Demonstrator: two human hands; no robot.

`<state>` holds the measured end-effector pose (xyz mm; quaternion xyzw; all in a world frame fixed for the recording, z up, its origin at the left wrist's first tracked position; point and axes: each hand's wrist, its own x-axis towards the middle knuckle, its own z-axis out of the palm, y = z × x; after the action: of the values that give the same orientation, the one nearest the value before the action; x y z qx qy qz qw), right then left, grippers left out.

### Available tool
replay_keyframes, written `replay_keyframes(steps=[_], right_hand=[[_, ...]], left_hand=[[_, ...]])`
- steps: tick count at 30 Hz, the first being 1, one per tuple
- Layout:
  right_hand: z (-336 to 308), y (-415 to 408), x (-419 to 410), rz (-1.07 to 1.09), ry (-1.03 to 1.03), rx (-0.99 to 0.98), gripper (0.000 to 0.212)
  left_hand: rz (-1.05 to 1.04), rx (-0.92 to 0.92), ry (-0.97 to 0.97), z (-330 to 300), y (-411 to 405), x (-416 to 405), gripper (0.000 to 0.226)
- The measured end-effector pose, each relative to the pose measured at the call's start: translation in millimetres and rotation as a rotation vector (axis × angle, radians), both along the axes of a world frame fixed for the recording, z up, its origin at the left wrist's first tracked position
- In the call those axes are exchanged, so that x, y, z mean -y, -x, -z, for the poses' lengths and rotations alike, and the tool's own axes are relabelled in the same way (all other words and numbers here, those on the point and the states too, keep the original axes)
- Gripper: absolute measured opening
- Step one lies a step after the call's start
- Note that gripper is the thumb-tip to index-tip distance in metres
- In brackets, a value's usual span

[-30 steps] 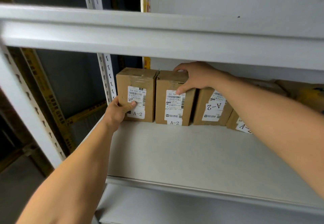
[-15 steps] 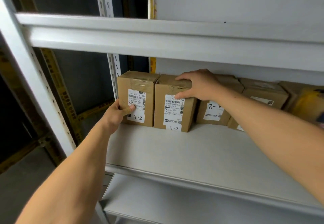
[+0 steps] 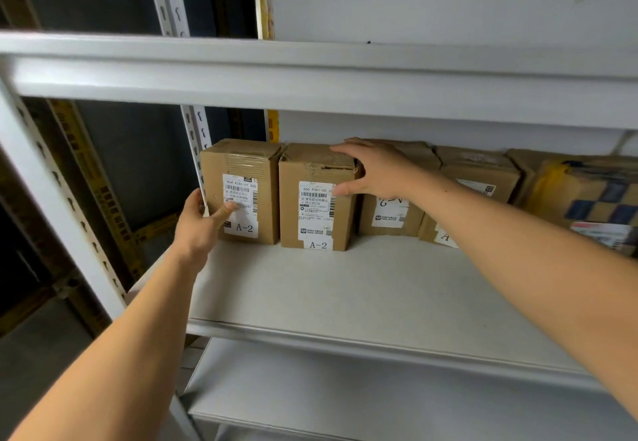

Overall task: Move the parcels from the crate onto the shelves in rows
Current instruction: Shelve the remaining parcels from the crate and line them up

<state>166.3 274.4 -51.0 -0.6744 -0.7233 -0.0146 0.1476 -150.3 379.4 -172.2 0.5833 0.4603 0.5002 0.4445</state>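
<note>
Our left hand grips the far-left parcel, right hand clasps its neighbour; stiff, seemingly light cartons, best held by their side edges.

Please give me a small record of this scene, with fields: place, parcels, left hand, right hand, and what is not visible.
place: white metal shelf, parcels along its back
parcels: row of brown boxes; leftmost box and second box upright, both marked A-2
left hand: left hand holds the leftmost box at its left edge, thumb on the label
right hand: right hand grips the second box at its top right corner
not visible: the crate
</note>
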Motion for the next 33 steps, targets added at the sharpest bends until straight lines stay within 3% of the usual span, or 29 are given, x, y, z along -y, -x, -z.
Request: replay_keyframes(steps=[3,7,11,14,18,22,28,33], right_hand=[[-8.4,-20.6,24.3,0.018,-0.028,-0.009,0.098],[-19.7,-62.2,54.5,0.093,-0.046,-0.021,0.101],[-25.3,-102.9,75.2,0.196,0.014,0.008,0.111],[-23.6,-124.2,85.1,0.256,0.07,0.039,0.119],[-15.5,-142.9,87.5,0.321,0.126,0.111,0.116],[-7.4,-152.4,84.8,0.369,0.137,0.141,0.117],[-1.8,-163.7,76.2,0.433,0.174,0.113,0.122],[-6.9,-166.9,74.0,0.458,0.185,0.129,0.119]], left_hand=[[-0.255,-0.123,-0.146,-6.3,-15.4,28.3,0.074],[-0.477,-0.436,-0.489,-21.8,-52.3,64.5,0.057],[-0.321,-0.597,-0.931,-45.6,-120.2,92.7,0.04],[-0.104,-0.725,-1.051,-65.6,-176.6,99.1,0.044],[0.126,-1.034,-1.004,-87.7,-239.2,90.9,0.065],[0.174,-1.389,-0.902,-99.5,-273.5,72.7,0.088],[0.18,-1.588,-0.741,-122.1,-283.4,40.9,0.124],[0.317,-1.549,-0.659,-136.8,-280.9,23.6,0.095]])
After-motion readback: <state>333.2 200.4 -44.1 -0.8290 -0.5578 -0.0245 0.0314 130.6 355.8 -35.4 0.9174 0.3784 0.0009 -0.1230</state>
